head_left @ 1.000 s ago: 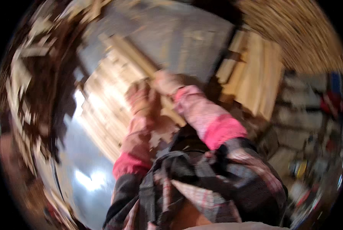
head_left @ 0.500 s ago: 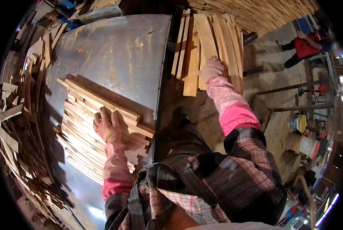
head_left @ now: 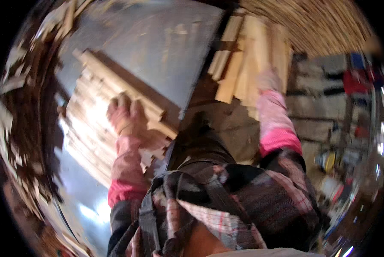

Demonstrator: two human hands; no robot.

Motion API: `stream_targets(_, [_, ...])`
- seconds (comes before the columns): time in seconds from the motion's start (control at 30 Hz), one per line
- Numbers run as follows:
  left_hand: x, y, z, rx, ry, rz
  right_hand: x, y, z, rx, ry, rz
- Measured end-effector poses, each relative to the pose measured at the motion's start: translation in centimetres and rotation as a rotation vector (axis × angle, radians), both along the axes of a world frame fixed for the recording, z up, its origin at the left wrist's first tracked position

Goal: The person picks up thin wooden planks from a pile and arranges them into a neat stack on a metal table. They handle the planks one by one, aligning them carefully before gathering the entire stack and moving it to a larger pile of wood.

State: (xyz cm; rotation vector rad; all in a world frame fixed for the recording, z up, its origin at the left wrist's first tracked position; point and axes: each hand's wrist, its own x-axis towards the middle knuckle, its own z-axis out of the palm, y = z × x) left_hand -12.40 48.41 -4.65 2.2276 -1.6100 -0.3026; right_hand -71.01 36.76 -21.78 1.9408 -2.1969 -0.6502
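Observation:
My left hand lies on a row of pale wooden strips, its fingers apart and flat along their tops. The strips rest side by side at a slant on a grey metal table. Farther right, my right hand reaches onto a pile of longer wooden boards beyond the table's edge. Motion smears its fingers, so whether it grips a board does not show. Pink sleeve covers wrap both forearms.
Scrap wood is heaped along the table's left side. A large stack of strips stands at the back right. On the right, a person in red is near a yellow bucket and a pale bucket.
The view has turned and is more blurred. My right hand has shifted a little along the boards toward their right side. My left hand stays on the strips.

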Motion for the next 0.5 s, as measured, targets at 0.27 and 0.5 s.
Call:
stream_targets(0.27, [1.6,0.8,-1.1,-0.022,-0.129,-0.113,-1.7,2.0,6.6,0.121,0.153,0.043])
stream_targets(0.5, [2.3,0.9,-1.9,0.082,-0.143,-0.039,20.8,1.5,11.8,-0.582,-1.039,0.143])
